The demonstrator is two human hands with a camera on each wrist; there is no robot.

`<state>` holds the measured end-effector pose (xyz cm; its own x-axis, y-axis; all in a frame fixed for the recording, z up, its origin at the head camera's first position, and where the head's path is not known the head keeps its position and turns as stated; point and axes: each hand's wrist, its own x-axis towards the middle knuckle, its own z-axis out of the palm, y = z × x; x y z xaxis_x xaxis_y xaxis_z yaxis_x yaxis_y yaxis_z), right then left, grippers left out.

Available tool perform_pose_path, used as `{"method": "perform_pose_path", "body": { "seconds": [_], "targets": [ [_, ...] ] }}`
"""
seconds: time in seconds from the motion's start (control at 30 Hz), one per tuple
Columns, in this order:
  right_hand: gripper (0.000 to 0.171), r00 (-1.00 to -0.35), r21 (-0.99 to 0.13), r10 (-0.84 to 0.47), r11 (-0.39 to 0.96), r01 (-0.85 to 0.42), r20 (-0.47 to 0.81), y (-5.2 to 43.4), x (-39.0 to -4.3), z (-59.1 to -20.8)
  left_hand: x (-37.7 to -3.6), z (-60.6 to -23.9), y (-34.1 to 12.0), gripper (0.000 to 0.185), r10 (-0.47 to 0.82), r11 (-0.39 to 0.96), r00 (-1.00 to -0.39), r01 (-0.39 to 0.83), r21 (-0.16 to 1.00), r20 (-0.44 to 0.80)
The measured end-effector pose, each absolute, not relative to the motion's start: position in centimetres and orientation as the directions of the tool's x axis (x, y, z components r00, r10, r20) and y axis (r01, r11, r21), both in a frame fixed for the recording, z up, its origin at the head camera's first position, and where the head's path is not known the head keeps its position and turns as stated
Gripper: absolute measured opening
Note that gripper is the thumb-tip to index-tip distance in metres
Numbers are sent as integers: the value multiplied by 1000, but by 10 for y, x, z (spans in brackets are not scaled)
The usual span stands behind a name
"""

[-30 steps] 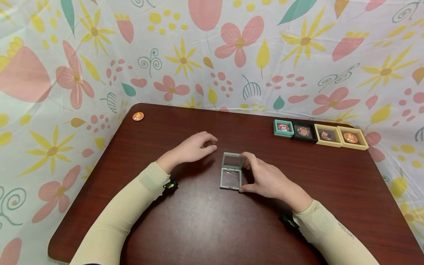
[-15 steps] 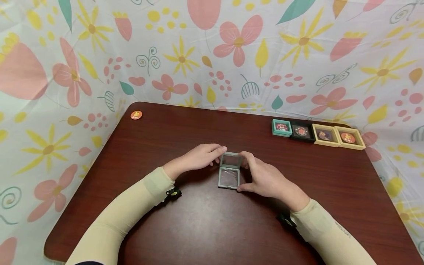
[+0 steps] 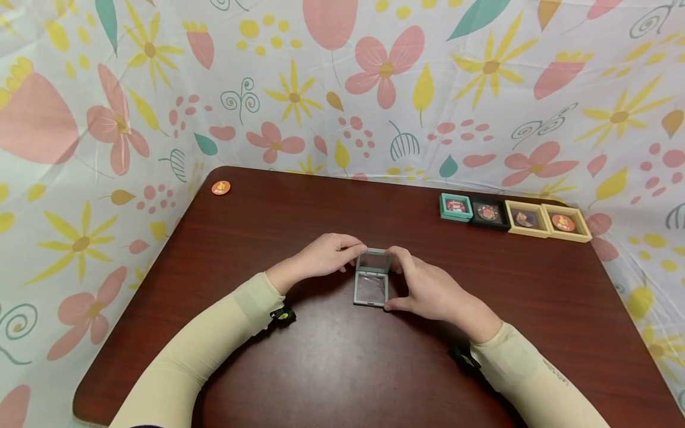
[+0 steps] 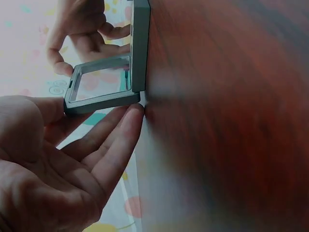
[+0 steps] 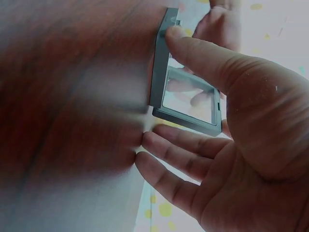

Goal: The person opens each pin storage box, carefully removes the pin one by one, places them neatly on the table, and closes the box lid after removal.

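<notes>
A small grey-green hinged display case [image 3: 370, 289] with clear film windows lies unfolded near the table's middle. Its lid [image 4: 102, 102] stands up at the hinge, away from the base [image 4: 140, 48], which rests flat on the tabletop. My left hand [image 3: 330, 255] pinches the lid's left edge, thumb at the upper corner and fingers low beside the hinge. From the other side my right hand [image 3: 432, 289] spans the case. Its thumb [image 5: 176, 34] presses the base's near corner, while its index finger reaches the lid's top. Both windows show nothing behind the film.
Along the back right stand a teal frame [image 3: 456, 217], a black frame [image 3: 488, 224] and two cream frames [image 3: 567, 236], each with a round badge inside. A loose orange badge [image 3: 221, 188] lies at the table's far left corner. Floral cloth [image 3: 321, 77] hangs behind the table.
My left hand has moved right and slightly down, from beside the case onto the lid's left edge. The right hand and the case stay almost where they were.
</notes>
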<state>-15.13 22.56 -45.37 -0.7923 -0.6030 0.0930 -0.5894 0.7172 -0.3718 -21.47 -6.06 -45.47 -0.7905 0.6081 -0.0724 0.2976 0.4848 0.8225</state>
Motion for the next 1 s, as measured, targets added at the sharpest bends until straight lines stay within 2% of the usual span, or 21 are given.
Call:
{"method": "perform_pose_path", "body": {
  "seconds": [0.27,0.47,0.63,0.8,1.0],
  "targets": [
    [103,-760,-363,-638,683,-634,127,228,-152,-454,-217,-451,-65,36,657,460,-750,314,831,-80],
    [98,-717,-326,-678,649,-688,163,229,-153,-456,-219,-449,-70,32,725,445,-687,410,796,-52],
    [95,-707,-317,-689,643,-697,159,229,-152,-456,-217,-448,-72,30,779,415,-626,492,765,-20],
    [76,-703,-312,-700,645,-698,126,228,-152,-454,-215,-447,-71,41,801,430,-599,587,686,10],
    [61,-679,-299,-723,624,-722,130,227,-152,-454,-206,-444,-64,55,813,464,-582,616,637,-29]
  ]
}}
